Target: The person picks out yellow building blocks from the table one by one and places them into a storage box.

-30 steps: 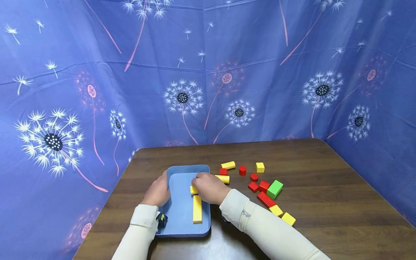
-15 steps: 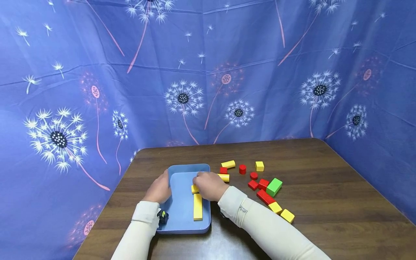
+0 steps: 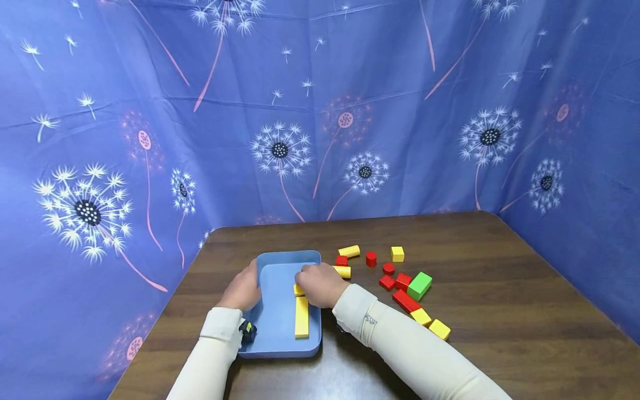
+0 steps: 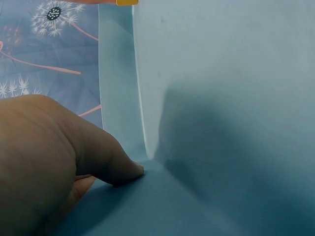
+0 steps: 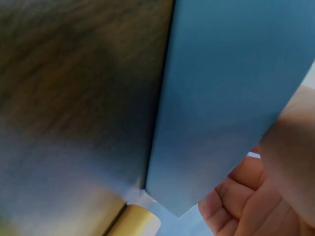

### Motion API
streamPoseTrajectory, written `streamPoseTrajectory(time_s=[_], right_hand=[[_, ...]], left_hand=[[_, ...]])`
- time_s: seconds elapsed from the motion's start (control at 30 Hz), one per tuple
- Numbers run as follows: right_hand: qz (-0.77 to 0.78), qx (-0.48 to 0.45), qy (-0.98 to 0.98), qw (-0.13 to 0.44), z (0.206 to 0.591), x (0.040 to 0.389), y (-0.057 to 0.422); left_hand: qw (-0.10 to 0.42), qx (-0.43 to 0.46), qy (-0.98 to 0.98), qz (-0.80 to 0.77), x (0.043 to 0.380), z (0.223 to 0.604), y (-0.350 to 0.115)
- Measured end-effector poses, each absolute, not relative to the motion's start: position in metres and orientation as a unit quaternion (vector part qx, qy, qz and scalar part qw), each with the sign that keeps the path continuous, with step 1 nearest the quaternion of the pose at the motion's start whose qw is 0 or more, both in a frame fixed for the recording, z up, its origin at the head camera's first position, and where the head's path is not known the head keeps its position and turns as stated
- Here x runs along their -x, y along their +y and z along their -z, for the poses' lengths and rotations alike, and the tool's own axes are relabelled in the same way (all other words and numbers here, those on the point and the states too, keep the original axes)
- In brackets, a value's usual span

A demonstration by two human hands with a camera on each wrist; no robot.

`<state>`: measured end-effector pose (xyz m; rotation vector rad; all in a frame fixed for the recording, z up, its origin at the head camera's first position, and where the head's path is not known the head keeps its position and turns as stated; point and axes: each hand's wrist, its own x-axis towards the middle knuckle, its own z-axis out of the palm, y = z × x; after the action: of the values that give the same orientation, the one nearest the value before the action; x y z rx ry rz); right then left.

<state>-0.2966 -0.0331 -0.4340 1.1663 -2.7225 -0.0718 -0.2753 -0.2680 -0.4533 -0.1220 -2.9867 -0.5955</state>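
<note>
In the blue, probably plastic, rectangular tray (image 3: 275,328), nearest us: a long yellow wood-looking bar (image 3: 301,317), flat, long axis near-to-far, roughly parallel to the right wall. At its far end, a partly covered yellow wood-looking block (image 3: 298,290); touching the bar or just beside it, we can't tell. We judge that the key relation: block beyond bar, both along the tray's right side. We can't call the block's own long axis, as its right part is under the right hand (image 3: 320,284).

Grip: the right hand reaches in over the right wall, fingers curled at the block; we read it as grasping, fingertips hidden. Block lies at the fingertips, left of the knuckles. Right hand is clearly nearer; the left hand (image 3: 241,287) clasps the tray's left wall, thumb inside, well apart from the block.

Right of the tray on the dark wood-grain table (image 3: 500,289), near to far, we log a yellow cube (image 3: 439,329), a red rectangular bar (image 3: 406,301), a green rectangular block (image 3: 419,286), a yellow cylinder (image 3: 342,272) lying beside the tray, partly hidden by the right hand, then a red upright cylinder (image 3: 371,259).
</note>
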Motion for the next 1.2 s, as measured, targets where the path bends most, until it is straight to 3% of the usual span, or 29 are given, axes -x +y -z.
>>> streamPoseTrajectory(time_s=[0.27,0.87,1.2], right_hand=[[0.038,-0.398,-0.91,0.107,0.429,0.3,-0.034],[-0.031,-0.391,-0.917,0.075,0.416,0.292,-0.029],[-0.046,-0.359,-0.924,0.126,0.411,0.298,-0.014]], left_hand=[[0.043,0.034,-0.979,0.194,0.279,0.447,-0.268],[0.032,0.024,-0.978,0.207,0.277,0.45,-0.267],[0.032,0.028,-0.978,0.206,0.276,0.452,-0.267]])
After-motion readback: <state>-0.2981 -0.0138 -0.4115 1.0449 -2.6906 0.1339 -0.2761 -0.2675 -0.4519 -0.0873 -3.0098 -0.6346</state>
